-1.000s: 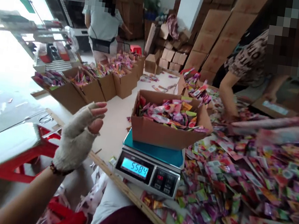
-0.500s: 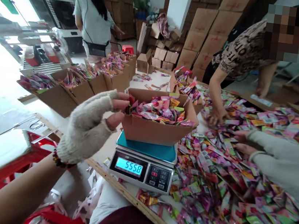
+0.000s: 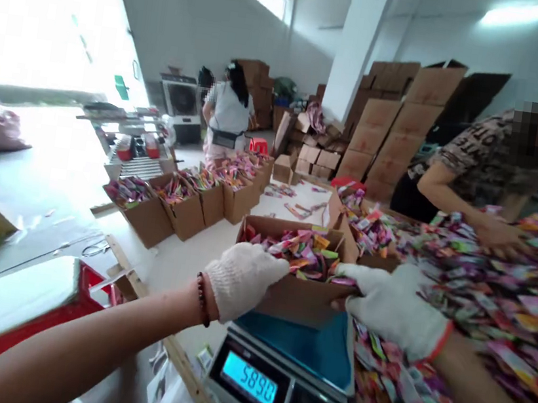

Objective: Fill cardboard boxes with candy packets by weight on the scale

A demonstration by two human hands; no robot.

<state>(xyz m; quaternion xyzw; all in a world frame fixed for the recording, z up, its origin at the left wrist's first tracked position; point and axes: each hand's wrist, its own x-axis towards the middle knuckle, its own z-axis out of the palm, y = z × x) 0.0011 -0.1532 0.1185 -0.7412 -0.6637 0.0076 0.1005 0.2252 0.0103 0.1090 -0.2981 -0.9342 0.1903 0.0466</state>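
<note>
A cardboard box [image 3: 300, 301] filled with small, colourful sachets [image 3: 302, 249] is on the blue plate of a digital scale [image 3: 274, 387], whose display glows light blue. My left hand [image 3: 246, 281], in a fingerless knitted glove, grips the box's near left rim with the thumb over the edge. On the other side, my right hand [image 3: 397, 304], gloved too, clasps the right end, its fingers against the wall. Whether the box bottom touches the plate all over is hidden.
Loose sachets [image 3: 412, 392] are heaped at right, where a co-worker's hand [image 3: 502, 235] reaches in. Several filled boxes [image 3: 188, 211] line the table's left side. Another filled box [image 3: 369, 231] stands behind the scale. A red stool [image 3: 12, 306] is at lower left; a second person [image 3: 231, 114] stands farther back.
Both my hands have come in to the box and closed on its two ends. The digits on the display have changed. The view has tilted up, and the co-worker's arm has shifted.
</note>
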